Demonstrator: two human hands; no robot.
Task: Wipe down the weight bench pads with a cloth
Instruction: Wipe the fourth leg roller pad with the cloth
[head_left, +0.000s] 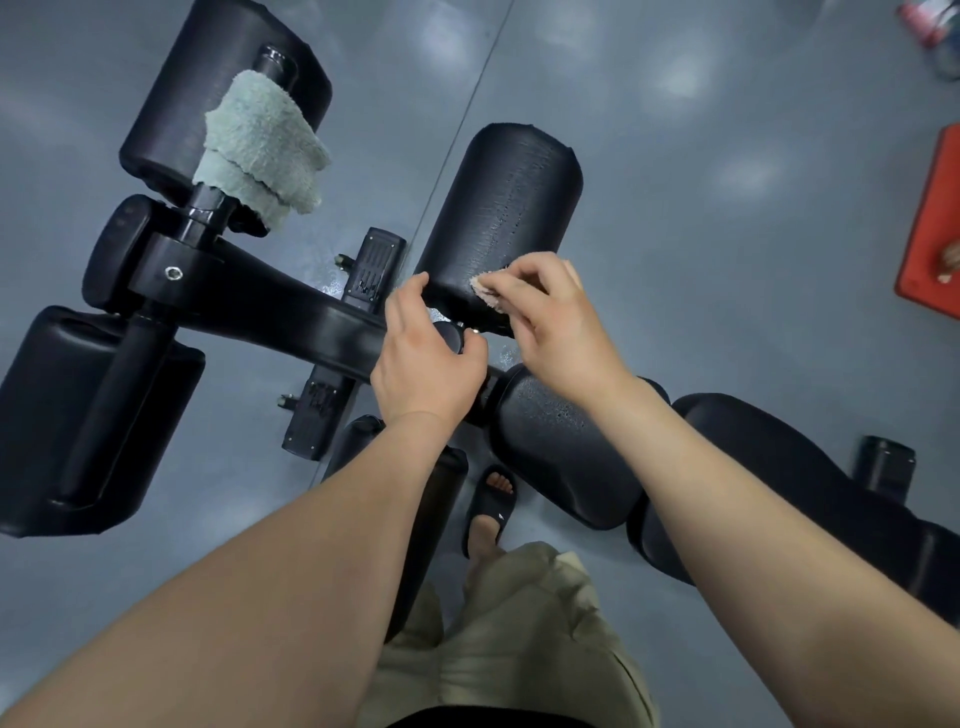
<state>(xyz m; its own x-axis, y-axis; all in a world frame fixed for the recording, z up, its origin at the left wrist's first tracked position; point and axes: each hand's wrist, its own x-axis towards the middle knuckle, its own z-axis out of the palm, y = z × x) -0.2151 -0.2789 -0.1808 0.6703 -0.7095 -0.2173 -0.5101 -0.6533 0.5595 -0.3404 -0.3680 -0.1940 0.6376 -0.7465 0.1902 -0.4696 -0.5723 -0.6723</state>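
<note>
I look straight down on a black weight bench. My right hand (550, 317) pinches a small pale cloth (485, 293) against the near end of an upright black roller pad (509, 208). My left hand (426, 353) curls round a black knob (451, 335) on the frame (311, 317) just below that pad. A second roller pad (561, 447) lies under my right wrist, speckled with drops. Another roller pad (208, 88) stands at the top left, and a flat pad (47, 415) lies at the left edge.
A folded grey-green towel (262, 148) hangs over the post by the top-left pad. The bench seat (810, 483) runs off to the lower right. A foot in a black slide (491, 504) stands on the grey floor. A red mat (935, 218) lies at the right edge.
</note>
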